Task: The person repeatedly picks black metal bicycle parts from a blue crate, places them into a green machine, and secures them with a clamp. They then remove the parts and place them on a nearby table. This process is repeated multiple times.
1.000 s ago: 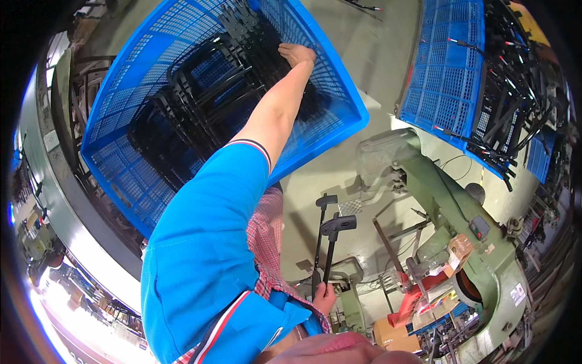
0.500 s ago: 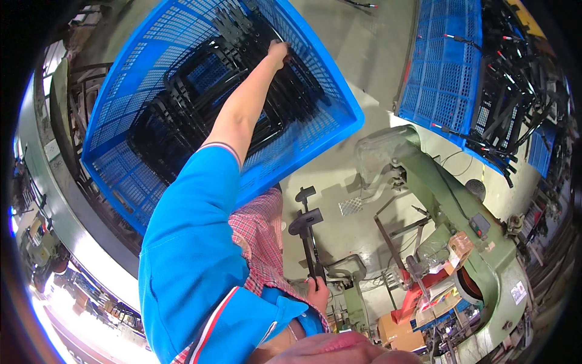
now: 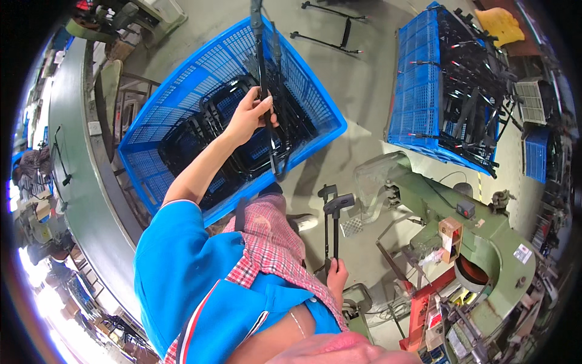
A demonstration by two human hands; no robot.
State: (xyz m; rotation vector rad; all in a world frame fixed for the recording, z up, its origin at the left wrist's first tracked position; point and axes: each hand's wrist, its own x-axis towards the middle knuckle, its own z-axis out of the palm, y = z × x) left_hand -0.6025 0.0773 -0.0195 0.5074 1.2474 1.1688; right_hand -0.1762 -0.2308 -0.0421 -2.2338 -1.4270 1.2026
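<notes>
My left hand (image 3: pixel 251 115) is closed round a long, narrow black metal frame part (image 3: pixel 262 60), which stands nearly upright in the view over the big blue plastic basket (image 3: pixel 142 133). Inside the basket lie several black metal frames (image 3: pixel 227 97), some with rounded corners. By my right side, my right hand (image 3: pixel 337 276) grips the lower end of a black two-bar metal frame (image 3: pixel 335 233) with dark, pad-like ends at its top. Part of that hand's fingers is hidden behind the bars.
On the right is a second blue basket (image 3: pixel 415 91) full of black rods, some with red or white tips. A green machine (image 3: pixel 445 200) stands at right. A long green-topped table (image 3: pixel 76 145) runs along the left. A black frame (image 3: pixel 345 31) lies on the far floor.
My left hand has come back from the basket's far side and raised a black frame part. My right hand still holds its frame. The whole view has shifted.
</notes>
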